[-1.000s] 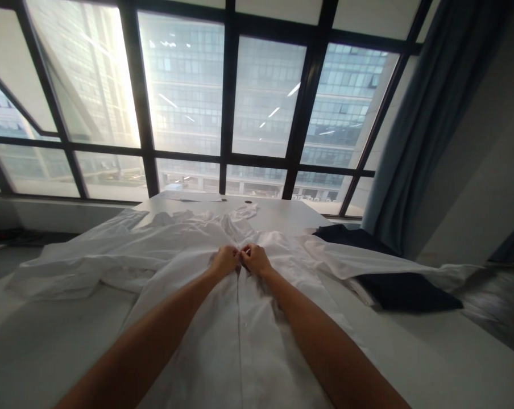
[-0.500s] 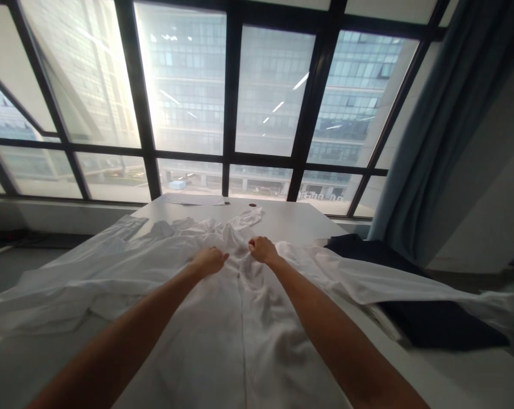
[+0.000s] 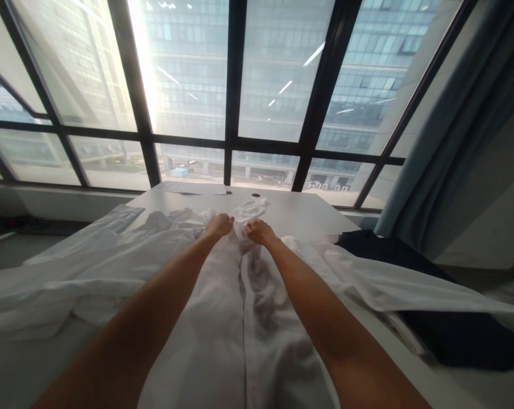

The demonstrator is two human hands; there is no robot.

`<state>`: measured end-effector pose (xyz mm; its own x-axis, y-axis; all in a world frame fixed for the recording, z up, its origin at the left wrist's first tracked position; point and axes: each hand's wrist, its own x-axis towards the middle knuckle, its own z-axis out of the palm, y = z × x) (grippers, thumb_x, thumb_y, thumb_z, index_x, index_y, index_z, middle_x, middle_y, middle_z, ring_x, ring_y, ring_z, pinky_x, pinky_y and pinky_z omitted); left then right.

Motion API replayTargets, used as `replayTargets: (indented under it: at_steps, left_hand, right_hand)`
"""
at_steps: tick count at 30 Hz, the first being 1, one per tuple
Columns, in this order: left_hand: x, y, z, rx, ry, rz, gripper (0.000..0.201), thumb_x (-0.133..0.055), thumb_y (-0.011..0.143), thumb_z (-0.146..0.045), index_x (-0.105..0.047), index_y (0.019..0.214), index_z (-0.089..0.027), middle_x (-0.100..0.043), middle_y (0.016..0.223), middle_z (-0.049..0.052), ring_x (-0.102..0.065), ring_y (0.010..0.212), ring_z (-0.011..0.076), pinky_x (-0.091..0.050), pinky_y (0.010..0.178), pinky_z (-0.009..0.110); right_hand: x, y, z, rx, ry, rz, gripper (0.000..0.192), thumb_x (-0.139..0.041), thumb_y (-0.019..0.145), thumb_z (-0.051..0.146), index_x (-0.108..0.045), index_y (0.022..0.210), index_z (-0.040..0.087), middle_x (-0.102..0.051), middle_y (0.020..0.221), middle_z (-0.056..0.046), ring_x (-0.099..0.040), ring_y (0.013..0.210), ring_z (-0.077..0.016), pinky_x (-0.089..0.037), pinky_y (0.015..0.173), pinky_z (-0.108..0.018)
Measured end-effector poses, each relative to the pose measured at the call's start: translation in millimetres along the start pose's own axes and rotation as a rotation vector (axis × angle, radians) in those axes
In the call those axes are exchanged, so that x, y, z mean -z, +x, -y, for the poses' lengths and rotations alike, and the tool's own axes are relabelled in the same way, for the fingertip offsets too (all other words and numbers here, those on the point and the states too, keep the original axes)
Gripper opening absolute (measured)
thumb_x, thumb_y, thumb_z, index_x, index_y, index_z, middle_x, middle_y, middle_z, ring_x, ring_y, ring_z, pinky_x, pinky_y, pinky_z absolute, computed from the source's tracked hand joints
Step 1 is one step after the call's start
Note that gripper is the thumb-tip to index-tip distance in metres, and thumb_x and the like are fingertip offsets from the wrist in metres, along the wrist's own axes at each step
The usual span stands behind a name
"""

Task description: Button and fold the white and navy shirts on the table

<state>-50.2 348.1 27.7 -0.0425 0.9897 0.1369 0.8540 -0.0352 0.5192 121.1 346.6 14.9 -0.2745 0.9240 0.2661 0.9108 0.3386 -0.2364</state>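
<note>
A white button-up shirt [image 3: 214,329] lies spread on the table, its front placket running lengthwise towards me and its sleeves out to both sides. Near the collar end, my left hand [image 3: 220,225] is closed on the shirt's cloth left of the placket. My right hand [image 3: 259,232] pinches the cloth just across from it, a short gap away. Between and beyond the hands the fabric bunches up. Both sets of fingertips are partly hidden by the hands themselves.
Dark navy folded cloth [image 3: 461,335] lies at the right, partly under the right sleeve. Papers [image 3: 193,188] rest at the far edge of the white table [image 3: 299,210]. Behind stand framed windows [image 3: 278,79] and a blue-grey curtain [image 3: 431,147].
Both hands have moved forward towards the collar end. The left hand has gone from resting over the cloth to gripping it. The camera view has tilted slightly down.
</note>
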Motion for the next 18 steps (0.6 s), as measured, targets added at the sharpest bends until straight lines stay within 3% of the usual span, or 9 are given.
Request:
replayTargets:
  at_steps: [4,7,11,12,15,18]
  left_hand:
    - [8.0,-14,9,-0.034,-0.024,-0.066,0.043,-0.049,0.088,-0.047,-0.067,0.065,-0.015,-0.069,0.073,0.014,-0.066,0.085,0.0259,-0.045,0.071,0.027]
    - [9.6,-20,3,0.064,-0.179,-0.035,0.037,-0.058,0.081,-0.042,-0.062,0.056,-0.015,-0.062,0.057,0.011,-0.065,0.072,0.0251,-0.047,0.064,0.029]
    - [6.9,-23,-12,0.259,-0.447,0.032,0.011,-0.067,0.067,-0.021,-0.062,0.064,-0.012,-0.058,0.054,0.006,-0.06,0.056,0.0201,-0.049,0.052,0.029]
    - [6.7,-23,-14,0.267,-0.471,0.03,0.008,-0.067,0.065,-0.018,-0.062,0.065,-0.012,-0.057,0.055,0.006,-0.06,0.056,0.0195,-0.049,0.051,0.028]
    - [8.8,-30,-13,0.241,-0.548,0.03,0.006,-0.065,0.062,-0.014,-0.06,0.064,-0.013,-0.057,0.057,0.004,-0.06,0.061,0.0181,-0.051,0.053,0.027]
    - [12.9,-41,-7,0.198,-0.672,0.058,0.007,-0.062,0.064,-0.014,-0.055,0.063,-0.015,-0.058,0.06,0.003,-0.061,0.063,0.0159,-0.054,0.058,0.027]
  right_hand:
    - [16,-28,-12,-0.101,0.091,-0.168,0.065,-0.034,0.095,0.057,-0.062,0.054,0.017,-0.067,0.068,-0.014,-0.064,0.071,-0.023,-0.043,0.069,-0.029]
    - [17,-48,-17,-0.127,0.141,-0.269,0.051,-0.053,0.087,0.052,-0.055,0.049,0.018,-0.063,0.061,-0.011,-0.06,0.064,-0.0201,-0.042,0.068,-0.028]
    - [8,-69,-24,-0.129,0.239,-0.359,0.01,-0.063,0.07,0.026,-0.059,0.066,0.018,-0.062,0.065,-0.003,-0.056,0.063,-0.0169,-0.042,0.066,-0.026]
    - [6,-74,-27,-0.148,0.292,-0.368,0.012,-0.062,0.067,0.024,-0.061,0.077,0.018,-0.062,0.068,-0.002,-0.055,0.063,-0.0162,-0.043,0.065,-0.026]
    - [3,-83,-40,-0.232,0.474,-0.335,0.05,-0.064,0.062,0.024,-0.057,0.11,0.017,-0.065,0.086,-0.002,-0.056,0.063,-0.0145,-0.046,0.062,-0.025]
    - [4,-87,-54,-0.285,0.594,-0.248,0.051,-0.059,0.065,0.021,-0.058,0.116,0.016,-0.066,0.094,-0.005,-0.059,0.064,-0.0137,-0.048,0.064,-0.025]
